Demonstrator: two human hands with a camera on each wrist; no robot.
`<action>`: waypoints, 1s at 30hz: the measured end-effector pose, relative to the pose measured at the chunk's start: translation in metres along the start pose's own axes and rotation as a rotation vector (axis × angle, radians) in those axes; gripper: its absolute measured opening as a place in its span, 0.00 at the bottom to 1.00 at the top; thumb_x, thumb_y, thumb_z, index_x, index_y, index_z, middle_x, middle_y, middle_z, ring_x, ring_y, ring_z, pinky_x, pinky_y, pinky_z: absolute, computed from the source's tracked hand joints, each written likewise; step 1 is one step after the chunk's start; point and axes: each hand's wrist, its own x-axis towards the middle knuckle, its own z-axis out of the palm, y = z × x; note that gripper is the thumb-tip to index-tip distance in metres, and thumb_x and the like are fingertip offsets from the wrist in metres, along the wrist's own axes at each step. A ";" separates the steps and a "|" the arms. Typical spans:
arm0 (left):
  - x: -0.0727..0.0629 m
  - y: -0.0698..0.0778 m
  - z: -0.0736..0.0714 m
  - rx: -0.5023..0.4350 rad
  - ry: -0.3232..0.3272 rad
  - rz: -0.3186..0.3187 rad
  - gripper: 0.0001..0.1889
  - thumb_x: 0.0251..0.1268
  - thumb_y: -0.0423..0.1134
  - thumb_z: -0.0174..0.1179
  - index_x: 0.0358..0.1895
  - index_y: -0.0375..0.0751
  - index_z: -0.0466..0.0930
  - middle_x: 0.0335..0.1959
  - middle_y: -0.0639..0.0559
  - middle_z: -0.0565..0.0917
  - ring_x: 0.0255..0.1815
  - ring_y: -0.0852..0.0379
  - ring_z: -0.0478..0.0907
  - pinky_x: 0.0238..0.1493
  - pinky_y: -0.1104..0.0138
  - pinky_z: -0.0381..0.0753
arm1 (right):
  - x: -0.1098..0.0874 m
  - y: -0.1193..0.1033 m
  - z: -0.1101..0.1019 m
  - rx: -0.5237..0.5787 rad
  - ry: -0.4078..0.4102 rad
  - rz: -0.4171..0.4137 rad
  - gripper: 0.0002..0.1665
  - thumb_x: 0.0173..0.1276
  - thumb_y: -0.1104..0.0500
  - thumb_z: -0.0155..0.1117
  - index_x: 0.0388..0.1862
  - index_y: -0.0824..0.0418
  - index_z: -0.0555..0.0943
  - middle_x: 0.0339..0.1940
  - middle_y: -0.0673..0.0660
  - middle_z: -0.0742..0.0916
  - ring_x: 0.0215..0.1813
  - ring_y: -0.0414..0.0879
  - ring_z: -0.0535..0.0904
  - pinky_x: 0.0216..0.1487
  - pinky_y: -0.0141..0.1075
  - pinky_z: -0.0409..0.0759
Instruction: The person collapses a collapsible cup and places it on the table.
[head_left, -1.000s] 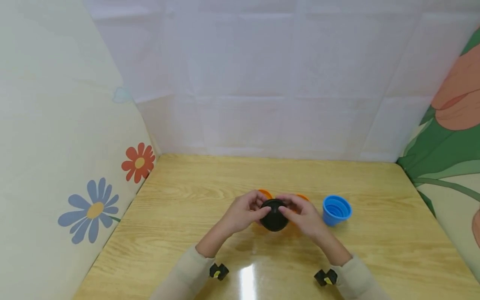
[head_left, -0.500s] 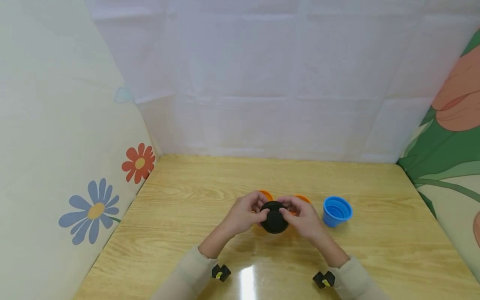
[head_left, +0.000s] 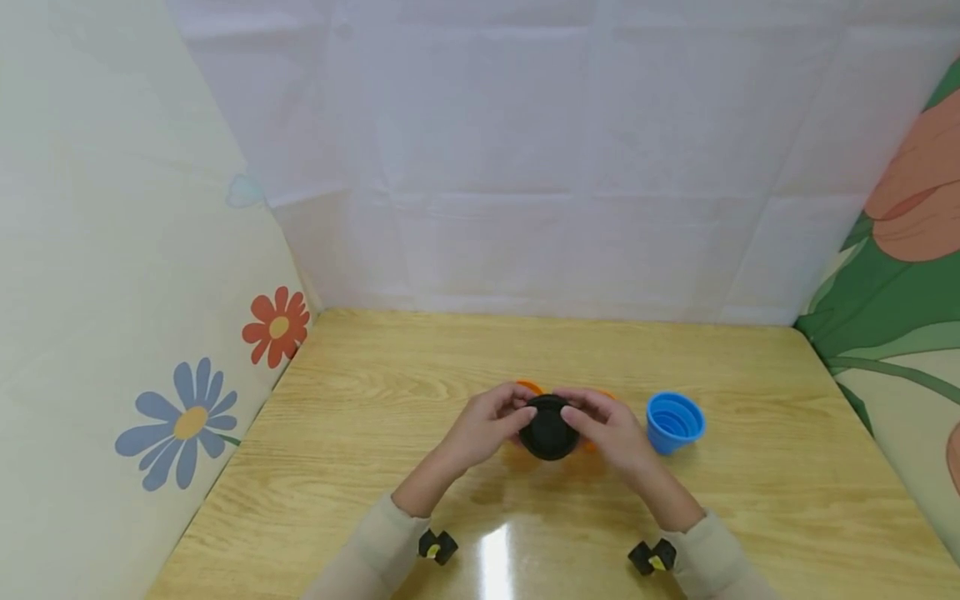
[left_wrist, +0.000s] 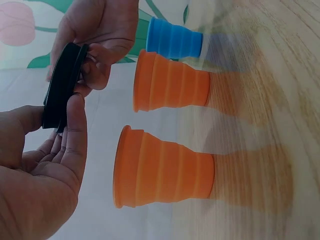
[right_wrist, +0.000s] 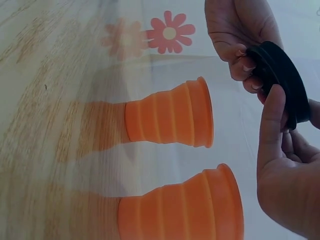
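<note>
A black collapsible cup [head_left: 550, 432], folded into a thick disc, is held up off the table between both hands. My left hand [head_left: 480, 427] pinches its left side with thumb and fingers. On its right side my right hand [head_left: 618, 433] does the same, thumb on the near face. The left wrist view shows the disc [left_wrist: 62, 87] edge-on, with a stepped rim. Behind the hands, two orange collapsible cups [left_wrist: 162, 167] [right_wrist: 170, 115] stand upright and extended, mostly hidden in the head view. A blue collapsible cup [head_left: 675, 423] stands extended to the right of my right hand.
The wood-grain table [head_left: 390, 358] reaches back to a white cloth backdrop [head_left: 480, 167]. Flower-printed panels [head_left: 187, 250] border it on the left and right. A bright reflection lies on the near tabletop, between the forearms.
The black cup has tilted slightly and risen a little in my hands, and my thumbs have shifted toward its upper edge. The orange and blue cups stay where they were.
</note>
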 end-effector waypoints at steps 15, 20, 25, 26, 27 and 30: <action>-0.002 -0.007 -0.007 -0.178 -0.087 -0.093 0.20 0.74 0.37 0.60 0.64 0.33 0.73 0.49 0.41 0.81 0.45 0.54 0.83 0.49 0.50 0.86 | 0.003 0.003 -0.003 0.102 -0.077 0.014 0.26 0.79 0.59 0.56 0.70 0.71 0.71 0.64 0.68 0.79 0.54 0.44 0.82 0.46 0.37 0.86; -0.004 -0.007 -0.008 -0.204 -0.102 -0.101 0.21 0.73 0.36 0.60 0.64 0.32 0.72 0.49 0.41 0.80 0.45 0.54 0.82 0.50 0.47 0.86 | 0.003 0.004 -0.004 0.128 -0.127 -0.006 0.27 0.78 0.61 0.56 0.70 0.73 0.69 0.61 0.65 0.79 0.53 0.45 0.81 0.44 0.42 0.87; -0.006 -0.008 -0.010 -0.210 -0.115 -0.106 0.20 0.72 0.35 0.59 0.64 0.34 0.73 0.49 0.42 0.81 0.45 0.53 0.81 0.48 0.49 0.87 | 0.003 0.004 -0.005 0.153 -0.164 -0.020 0.26 0.77 0.63 0.55 0.69 0.76 0.68 0.54 0.57 0.79 0.51 0.45 0.80 0.43 0.45 0.88; -0.006 -0.008 -0.010 -0.208 -0.117 -0.103 0.20 0.72 0.35 0.59 0.64 0.34 0.73 0.49 0.42 0.81 0.45 0.53 0.81 0.47 0.50 0.87 | 0.003 0.004 -0.005 0.159 -0.170 -0.022 0.26 0.77 0.63 0.55 0.68 0.76 0.68 0.53 0.56 0.79 0.51 0.45 0.80 0.43 0.45 0.88; -0.006 -0.007 -0.011 -0.204 -0.118 -0.101 0.20 0.72 0.35 0.59 0.64 0.34 0.73 0.49 0.42 0.81 0.45 0.53 0.81 0.47 0.51 0.87 | 0.003 0.004 -0.005 0.162 -0.175 -0.022 0.26 0.77 0.63 0.55 0.68 0.76 0.68 0.53 0.56 0.79 0.51 0.45 0.80 0.43 0.44 0.88; -0.007 -0.006 -0.011 -0.201 -0.120 -0.097 0.20 0.72 0.35 0.59 0.64 0.34 0.72 0.49 0.42 0.81 0.45 0.53 0.81 0.46 0.52 0.87 | 0.003 0.005 -0.005 0.164 -0.183 -0.021 0.26 0.77 0.63 0.55 0.68 0.76 0.68 0.53 0.57 0.78 0.52 0.46 0.79 0.43 0.44 0.88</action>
